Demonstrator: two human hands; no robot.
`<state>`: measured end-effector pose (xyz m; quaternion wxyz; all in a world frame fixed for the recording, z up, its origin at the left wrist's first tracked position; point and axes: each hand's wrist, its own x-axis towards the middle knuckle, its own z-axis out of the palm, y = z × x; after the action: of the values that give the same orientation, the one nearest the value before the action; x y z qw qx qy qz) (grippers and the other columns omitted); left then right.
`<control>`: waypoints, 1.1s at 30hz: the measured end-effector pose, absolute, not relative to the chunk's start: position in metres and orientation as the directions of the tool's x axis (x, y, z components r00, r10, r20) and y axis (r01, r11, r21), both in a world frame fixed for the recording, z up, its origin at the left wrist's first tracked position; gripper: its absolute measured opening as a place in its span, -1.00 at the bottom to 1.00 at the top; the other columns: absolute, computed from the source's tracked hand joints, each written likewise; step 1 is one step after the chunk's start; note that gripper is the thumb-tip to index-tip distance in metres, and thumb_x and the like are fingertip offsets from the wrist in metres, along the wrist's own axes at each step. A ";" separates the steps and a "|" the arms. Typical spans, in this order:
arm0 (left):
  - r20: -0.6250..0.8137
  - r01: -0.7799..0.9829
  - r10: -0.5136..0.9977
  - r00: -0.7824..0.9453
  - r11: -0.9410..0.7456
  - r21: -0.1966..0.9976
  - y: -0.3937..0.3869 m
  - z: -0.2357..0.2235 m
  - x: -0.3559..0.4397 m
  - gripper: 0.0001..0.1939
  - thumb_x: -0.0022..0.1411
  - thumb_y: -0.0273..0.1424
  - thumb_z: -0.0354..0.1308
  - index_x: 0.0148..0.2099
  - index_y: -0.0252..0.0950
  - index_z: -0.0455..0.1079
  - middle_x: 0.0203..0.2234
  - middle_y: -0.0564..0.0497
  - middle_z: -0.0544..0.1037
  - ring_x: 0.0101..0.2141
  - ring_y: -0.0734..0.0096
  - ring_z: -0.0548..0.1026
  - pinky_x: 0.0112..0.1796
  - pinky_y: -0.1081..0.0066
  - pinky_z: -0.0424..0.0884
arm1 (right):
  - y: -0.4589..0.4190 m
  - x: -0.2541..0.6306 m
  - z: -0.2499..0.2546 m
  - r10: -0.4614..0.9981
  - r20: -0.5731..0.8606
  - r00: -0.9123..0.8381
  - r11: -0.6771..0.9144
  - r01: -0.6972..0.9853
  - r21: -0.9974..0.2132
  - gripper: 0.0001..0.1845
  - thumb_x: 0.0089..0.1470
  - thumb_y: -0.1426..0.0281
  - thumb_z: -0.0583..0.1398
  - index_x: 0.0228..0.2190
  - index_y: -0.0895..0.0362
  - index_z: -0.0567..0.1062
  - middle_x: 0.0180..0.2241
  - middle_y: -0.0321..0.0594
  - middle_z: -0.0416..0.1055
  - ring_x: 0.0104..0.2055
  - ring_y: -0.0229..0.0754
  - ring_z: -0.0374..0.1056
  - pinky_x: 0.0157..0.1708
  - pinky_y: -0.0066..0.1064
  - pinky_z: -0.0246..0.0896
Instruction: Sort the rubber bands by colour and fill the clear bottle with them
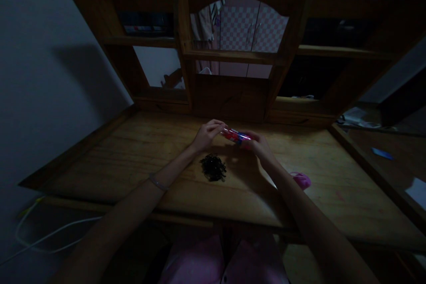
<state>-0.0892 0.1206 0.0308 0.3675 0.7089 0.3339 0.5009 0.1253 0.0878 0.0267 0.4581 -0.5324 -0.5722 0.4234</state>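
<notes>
Both of my hands hold a small clear tube-like container (pixel 234 135) with red, pink and blue on it, raised a little above the wooden desk (pixel 133 155). My left hand (pixel 207 134) pinches its left end with curled fingers. My right hand (pixel 258 145) is wrapped round its right end. Just below the hands, a small heap of thin black bands or ties (pixel 213 167) lies on the desk. A pink round object (pixel 301 180), perhaps a lid, rests on the desk beside my right forearm.
A wooden hutch with shelves (pixel 233 57) rises at the back of the desk. Papers (pixel 357 119) and a blue item (pixel 382 153) lie to the right. White cables (pixel 49 230) hang at the lower left beside a grey wall. The room is dim.
</notes>
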 end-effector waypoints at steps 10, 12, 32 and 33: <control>0.346 0.040 0.893 0.290 -0.372 0.927 0.118 0.034 -0.088 -0.63 0.29 -0.15 0.03 -0.20 -0.25 0.57 -0.13 -0.07 0.56 -0.07 0.20 0.47 0.01 0.25 0.32 | 0.083 0.122 0.031 0.992 0.119 -0.040 0.126 0.271 -0.954 -0.50 -0.26 0.40 0.18 -0.18 0.12 0.59 -0.27 -0.23 0.56 -0.18 -0.04 0.41 -0.20 -0.32 0.28; 0.356 0.056 0.900 0.252 -0.381 0.923 0.120 0.033 -0.089 -0.66 0.24 -0.13 0.12 -0.26 -0.26 0.59 -0.14 -0.08 0.55 -0.08 0.21 0.46 0.00 0.26 0.32 | 0.083 0.122 0.031 0.992 0.123 -0.035 0.127 0.280 -0.952 -0.49 -0.26 0.39 0.18 -0.17 0.11 0.59 -0.27 -0.23 0.56 -0.18 -0.04 0.41 -0.20 -0.31 0.28; 0.413 -0.002 0.863 0.292 -0.431 0.902 0.112 0.041 -0.088 -0.63 0.30 -0.18 0.05 -0.30 -0.27 0.60 -0.14 -0.08 0.54 -0.06 0.22 0.45 0.05 0.24 0.30 | 0.085 0.123 0.028 0.995 0.101 -0.010 0.101 0.220 -0.970 -0.48 -0.28 0.38 0.19 -0.16 0.13 0.58 -0.26 -0.20 0.55 -0.19 -0.03 0.40 -0.24 -0.32 0.29; 0.413 -0.002 0.868 0.274 -0.429 0.903 0.112 0.041 -0.088 -0.65 0.29 -0.18 0.06 -0.30 -0.27 0.60 -0.14 -0.08 0.54 -0.06 0.22 0.45 0.04 0.24 0.31 | 0.086 0.124 0.027 0.995 0.103 -0.009 0.103 0.223 -0.969 -0.48 -0.28 0.38 0.19 -0.17 0.12 0.58 -0.26 -0.21 0.54 -0.18 -0.03 0.40 -0.24 -0.31 0.29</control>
<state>-0.0884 0.1124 0.0408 0.4269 0.6744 0.3211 0.5097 0.1236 0.0859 0.0272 0.4665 -0.5269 -0.5777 0.4135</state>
